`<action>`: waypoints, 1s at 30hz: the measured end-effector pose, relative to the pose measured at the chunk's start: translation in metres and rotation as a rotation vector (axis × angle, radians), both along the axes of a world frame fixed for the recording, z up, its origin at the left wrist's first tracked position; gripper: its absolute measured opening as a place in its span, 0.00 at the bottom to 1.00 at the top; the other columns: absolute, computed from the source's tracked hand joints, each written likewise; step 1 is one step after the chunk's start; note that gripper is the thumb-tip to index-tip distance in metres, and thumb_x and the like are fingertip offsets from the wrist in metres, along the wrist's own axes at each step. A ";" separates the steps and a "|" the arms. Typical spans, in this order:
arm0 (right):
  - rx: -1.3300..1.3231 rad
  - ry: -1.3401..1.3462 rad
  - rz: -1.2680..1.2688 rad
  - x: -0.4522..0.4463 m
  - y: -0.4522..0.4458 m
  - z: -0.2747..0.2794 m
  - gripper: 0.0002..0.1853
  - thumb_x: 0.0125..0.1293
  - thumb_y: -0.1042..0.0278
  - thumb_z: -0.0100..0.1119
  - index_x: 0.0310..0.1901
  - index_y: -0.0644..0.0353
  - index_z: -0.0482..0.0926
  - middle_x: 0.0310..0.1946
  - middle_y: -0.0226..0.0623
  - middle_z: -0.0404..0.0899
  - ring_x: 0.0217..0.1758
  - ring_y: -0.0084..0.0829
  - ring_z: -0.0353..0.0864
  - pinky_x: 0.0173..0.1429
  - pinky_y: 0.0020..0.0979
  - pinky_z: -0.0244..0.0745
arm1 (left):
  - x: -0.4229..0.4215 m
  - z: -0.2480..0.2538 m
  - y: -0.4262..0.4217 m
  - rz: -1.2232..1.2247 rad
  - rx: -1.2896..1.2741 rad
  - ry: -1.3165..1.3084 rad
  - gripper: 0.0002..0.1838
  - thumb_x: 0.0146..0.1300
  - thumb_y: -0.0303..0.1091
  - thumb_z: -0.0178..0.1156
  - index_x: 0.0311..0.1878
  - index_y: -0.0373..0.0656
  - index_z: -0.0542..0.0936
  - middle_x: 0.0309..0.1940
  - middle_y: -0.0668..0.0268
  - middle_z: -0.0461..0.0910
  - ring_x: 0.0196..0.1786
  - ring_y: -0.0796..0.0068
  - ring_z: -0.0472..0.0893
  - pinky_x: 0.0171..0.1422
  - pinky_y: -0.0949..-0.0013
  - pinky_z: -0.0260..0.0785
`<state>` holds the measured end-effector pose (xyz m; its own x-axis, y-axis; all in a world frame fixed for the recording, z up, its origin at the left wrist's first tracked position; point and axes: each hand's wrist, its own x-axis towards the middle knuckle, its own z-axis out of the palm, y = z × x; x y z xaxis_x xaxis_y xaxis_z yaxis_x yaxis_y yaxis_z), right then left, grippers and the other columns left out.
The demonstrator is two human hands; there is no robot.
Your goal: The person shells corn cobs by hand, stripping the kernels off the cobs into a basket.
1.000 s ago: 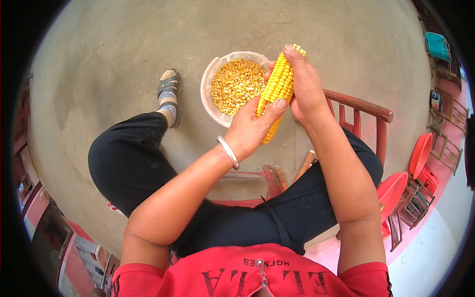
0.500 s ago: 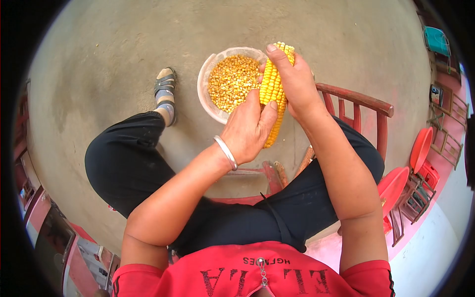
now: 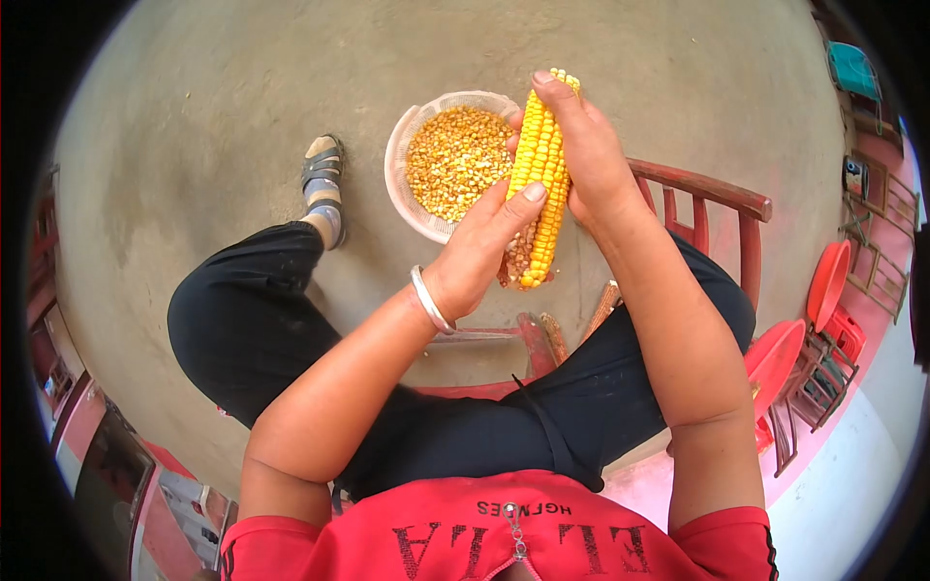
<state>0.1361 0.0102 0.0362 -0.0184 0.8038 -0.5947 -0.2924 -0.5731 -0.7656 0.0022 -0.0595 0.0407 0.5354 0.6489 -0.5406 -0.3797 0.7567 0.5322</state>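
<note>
A yellow ear of corn (image 3: 544, 160) is held tilted between both hands, just right of the basket. My right hand (image 3: 588, 145) wraps round its upper part, thumb near the tip. My left hand (image 3: 484, 247) grips the lower part, its thumb pressed against the kernels. At the lower left of the ear, a reddish-brown patch of bare cob (image 3: 518, 259) shows where kernels are off. Beside my hands, a pale woven basket (image 3: 395, 169) holds many loose corn kernels (image 3: 455, 160). The fingers behind the ear are partly hidden.
A red wooden chair (image 3: 712, 194) stands close on the right. Stripped cobs (image 3: 601, 308) lie below the hands, near my leg. Red basins (image 3: 775, 358), wooden stools (image 3: 819, 387) and a teal container (image 3: 852, 73) line the far right. A sandaled foot (image 3: 323, 184) rests left of the basket.
The ear has turned and risen slightly in my hands, bringing a bare cob patch into sight at its lower end. My left thumb has moved a little higher.
</note>
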 end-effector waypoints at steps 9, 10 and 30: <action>-0.001 0.155 0.177 -0.007 -0.011 0.008 0.24 0.72 0.46 0.48 0.53 0.61 0.73 0.43 0.37 0.80 0.45 0.27 0.80 0.53 0.31 0.75 | 0.004 -0.013 -0.006 0.355 -0.008 0.145 0.26 0.78 0.50 0.36 0.65 0.39 0.67 0.51 0.62 0.78 0.48 0.72 0.81 0.51 0.67 0.77; 0.001 0.146 0.228 -0.014 -0.018 0.012 0.25 0.72 0.45 0.47 0.52 0.62 0.75 0.42 0.34 0.80 0.45 0.25 0.79 0.54 0.30 0.73 | 0.002 -0.014 -0.004 0.355 0.019 0.162 0.26 0.78 0.50 0.36 0.65 0.39 0.67 0.51 0.62 0.78 0.48 0.72 0.81 0.51 0.67 0.77; -0.151 0.599 0.163 -0.025 -0.047 0.020 0.23 0.69 0.65 0.37 0.64 0.63 0.64 0.56 0.42 0.74 0.52 0.36 0.80 0.59 0.40 0.76 | -0.024 0.015 0.075 0.235 -0.045 0.162 0.24 0.69 0.56 0.52 0.45 0.40 0.73 0.36 0.58 0.78 0.39 0.66 0.80 0.48 0.62 0.75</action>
<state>0.1107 -0.0370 0.0563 -0.4983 0.6703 -0.5499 -0.5444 -0.7355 -0.4033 -0.0215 0.0155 0.0559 0.2779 0.7182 -0.6379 -0.4601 0.6825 0.5679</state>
